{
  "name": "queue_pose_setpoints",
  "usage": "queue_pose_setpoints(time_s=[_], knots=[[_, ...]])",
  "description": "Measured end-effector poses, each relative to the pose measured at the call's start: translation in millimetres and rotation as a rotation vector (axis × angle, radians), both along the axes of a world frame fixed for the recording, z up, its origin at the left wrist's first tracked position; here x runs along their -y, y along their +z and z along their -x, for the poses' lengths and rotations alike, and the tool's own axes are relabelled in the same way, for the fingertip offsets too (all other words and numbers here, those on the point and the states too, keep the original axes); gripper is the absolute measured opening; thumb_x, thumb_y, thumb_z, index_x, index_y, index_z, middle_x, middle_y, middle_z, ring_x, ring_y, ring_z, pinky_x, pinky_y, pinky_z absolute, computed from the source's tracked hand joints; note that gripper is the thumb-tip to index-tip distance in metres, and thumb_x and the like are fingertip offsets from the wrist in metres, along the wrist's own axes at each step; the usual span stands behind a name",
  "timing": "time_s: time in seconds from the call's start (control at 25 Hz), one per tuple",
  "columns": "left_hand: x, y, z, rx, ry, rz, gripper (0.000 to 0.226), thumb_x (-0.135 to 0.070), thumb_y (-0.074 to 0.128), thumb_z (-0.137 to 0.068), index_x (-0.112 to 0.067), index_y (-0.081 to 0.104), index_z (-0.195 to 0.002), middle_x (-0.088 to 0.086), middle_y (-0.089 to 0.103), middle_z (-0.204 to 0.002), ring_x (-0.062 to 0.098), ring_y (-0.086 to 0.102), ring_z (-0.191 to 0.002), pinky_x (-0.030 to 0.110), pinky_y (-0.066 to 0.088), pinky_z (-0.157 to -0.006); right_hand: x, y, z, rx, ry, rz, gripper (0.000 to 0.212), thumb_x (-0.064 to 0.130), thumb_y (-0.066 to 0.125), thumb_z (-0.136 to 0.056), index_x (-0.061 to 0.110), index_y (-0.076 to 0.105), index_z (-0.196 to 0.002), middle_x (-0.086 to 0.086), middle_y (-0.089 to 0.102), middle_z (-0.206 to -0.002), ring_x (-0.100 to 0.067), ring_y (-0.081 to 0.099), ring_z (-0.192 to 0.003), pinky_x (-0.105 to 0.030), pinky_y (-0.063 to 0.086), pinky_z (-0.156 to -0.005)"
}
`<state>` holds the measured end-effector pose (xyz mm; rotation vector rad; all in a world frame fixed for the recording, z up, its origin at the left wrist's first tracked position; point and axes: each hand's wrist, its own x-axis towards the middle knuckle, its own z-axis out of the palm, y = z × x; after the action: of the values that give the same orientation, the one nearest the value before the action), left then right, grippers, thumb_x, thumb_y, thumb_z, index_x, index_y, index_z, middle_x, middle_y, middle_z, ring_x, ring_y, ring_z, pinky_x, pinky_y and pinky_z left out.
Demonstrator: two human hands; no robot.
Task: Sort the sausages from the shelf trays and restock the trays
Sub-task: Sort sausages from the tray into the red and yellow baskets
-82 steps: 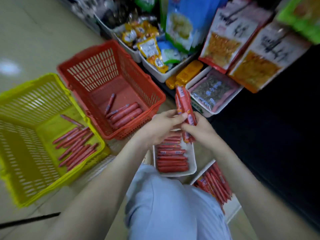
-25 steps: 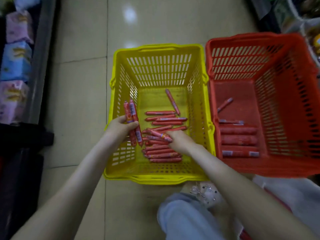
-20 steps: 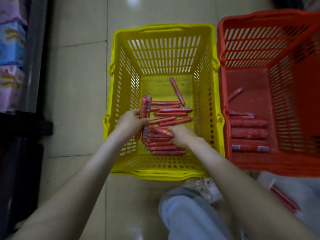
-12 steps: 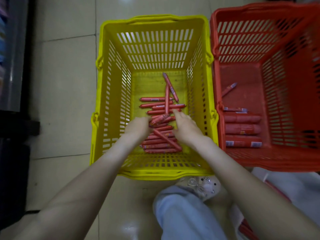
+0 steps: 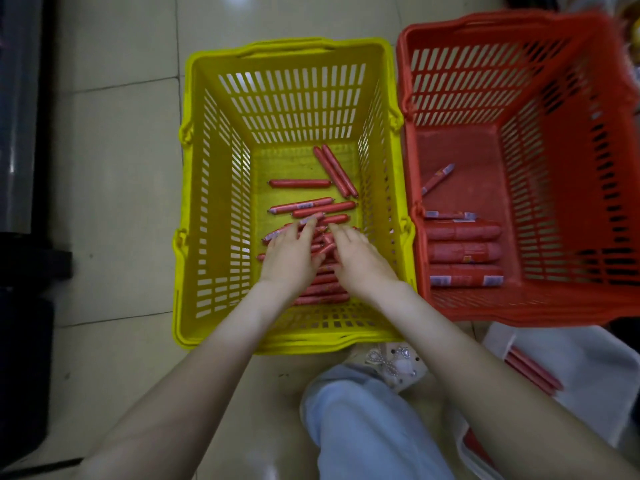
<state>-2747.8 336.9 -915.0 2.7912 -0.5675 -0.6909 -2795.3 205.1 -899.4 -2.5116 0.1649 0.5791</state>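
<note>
On the floor, the yellow basket (image 5: 287, 81) is set just beside the red basket (image 5: 485, 84). Inside it, L hand (image 5: 289, 254) & R hand (image 5: 360, 258) are laid flat, fingers straight, on the thin sausages (image 5: 311, 206). The pair gripped approx. 1 s ago is now released, so restocking is judged pending.

left hand (image 5: 289, 256) and right hand (image 5: 360, 259) reach palms down.
</note>
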Motion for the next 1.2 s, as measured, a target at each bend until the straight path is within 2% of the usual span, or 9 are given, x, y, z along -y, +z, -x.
queue_pose_setpoints(time_s=[0.24, 0.48, 0.64, 0.72, 0.8, 0.84, 0.92, 1.0, 1.2], knots=[[47.8, 93.7, 52.3, 0.279, -0.115, 0.287, 0.057, -0.03, 0.051, -0.088, -0.006, 0.043, -0.139, 0.019, 0.049, -0.136, 0.037, 0.05, -0.121, 0.044, 0.043, -0.099, 64.5, 105.5, 59.6, 0.337, -0.089, -0.009, 0.056, 0.004, 0.058, -0.083, 0.002, 0.042, -0.137, -0.016, 0.048, -0.137, -0.031, 0.042, -0.129, -0.034, 0.027, -0.109], [132.9, 137.3, 153.4, 0.425, -0.655, 0.621, 0.039, -0.021, 0.048, -0.083, -0.002, 0.063, -0.113, 0.018, 0.063, -0.112, 0.034, 0.062, -0.098, 0.039, 0.052, -0.08, 146.4, 117.9, 209.4, 0.353, -0.419, 0.137, 0.056, 0.007, 0.06, -0.083, 0.002, 0.044, -0.136, -0.016, 0.05, -0.133, -0.032, 0.045, -0.125, -0.032, 0.028, -0.108], [171.4, 66.2, 212.3, 0.212, -1.11, 0.452, 0.044, -0.026, 0.041, -0.08, -0.004, 0.066, -0.11, 0.016, 0.065, -0.112, 0.032, 0.065, -0.095, 0.036, 0.055, -0.078, 161.7, 42.0, 324.1, 0.161, -0.682, 0.162, 0.058, 0.008, 0.061, -0.084, 0.004, 0.041, -0.138, -0.017, 0.05, -0.133, -0.033, 0.044, -0.125, -0.037, 0.032, -0.106], [188.1, 21.9, 226.3, 0.158, -1.199, 0.258, 0.051, -0.034, 0.04, -0.084, -0.008, 0.061, -0.123, 0.016, 0.058, -0.129, 0.03, 0.06, -0.114, 0.037, 0.049, -0.092, 164.2, -6.4, 367.4, 0.037, -0.614, 0.179, 0.069, 0.016, 0.063, -0.081, 0.011, 0.033, -0.143, -0.016, 0.05, -0.132, -0.036, 0.046, -0.123, -0.041, 0.037, -0.103], [194.2, -17.9, 230.5, 0.122, -1.203, 0.078, 0.061, -0.041, 0.045, -0.09, -0.009, 0.042, -0.141, 0.015, 0.034, -0.15, 0.029, 0.036, -0.137, 0.039, 0.033, -0.108, 161.2, -49.6, 390.8, -0.157, -0.453, 0.185, 0.081, 0.029, 0.065, -0.081, 0.018, 0.02, -0.148, -0.011, 0.037, -0.145, -0.032, 0.035, -0.135, -0.04, 0.028, -0.111], [195.6, -34.4, 231.6, 0.129, -1.182, 0.048, 0.066, -0.044, 0.05, -0.088, -0.009, 0.04, -0.143, 0.015, 0.032, -0.152, 0.029, 0.033, -0.139, 0.041, 0.03, -0.11, 157.8, -67.2, 396.8, -0.232, -0.362, 0.2, 0.088, 0.035, 0.068, -0.078, 0.017, 0.019, -0.149, -0.008, 0.032, -0.149, -0.029, 0.03, -0.138, -0.04, 0.024, -0.113], [195.2, -59.6, 235.4, 0.147, -1.156, 0.021, 0.067, -0.048, 0.051, -0.081, -0.006, 0.053, -0.133, 0.018, 0.048, -0.14, 0.034, 0.044, -0.13, 0.044, 0.032, -0.109, 149.6, -98.6, 402.4, -0.263, -0.211, 0.229, 0.102, 0.046, 0.081, -0.056, 0.015, 0.037, -0.143, -0.009, 0.047, -0.138, -0.03, 0.045, -0.127, -0.044, 0.037, -0.105], [189.3, -77.8, 236.7, 0.162, -1.129, 0.062, 0.066, -0.046, 0.042, -0.08, -0.004, 0.055, -0.129, 0.021, 0.05, -0.137, 0.036, 0.042, -0.129, 0.048, 0.025, -0.109, 147.1, -120.7, 400.5, -0.207, -0.16, 0.329, 0.101, 0.047, 0.086, -0.037, 0.016, 0.056, -0.128, -0.01, 0.06, -0.119, -0.03, 0.055, -0.107, -0.043, 0.051, -0.086], [191.7, -83.6, 242.9, 0.162, -1.047, 0.195, 0.063, -0.037, 0.042, -0.083, -0.002, 0.044, -0.135, 0.022, 0.043, -0.141, 0.035, 0.034, -0.133, 0.051, 0.03, -0.111, 165.5, -139.0, 382.3, 0.018, -0.283, 0.52, 0.068, 0.015, 0.083, -0.051, 0.01, 0.059, -0.114, -0.011, 0.062, -0.102, -0.029, 0.057, -0.089, -0.039, 0.049, -0.076]])
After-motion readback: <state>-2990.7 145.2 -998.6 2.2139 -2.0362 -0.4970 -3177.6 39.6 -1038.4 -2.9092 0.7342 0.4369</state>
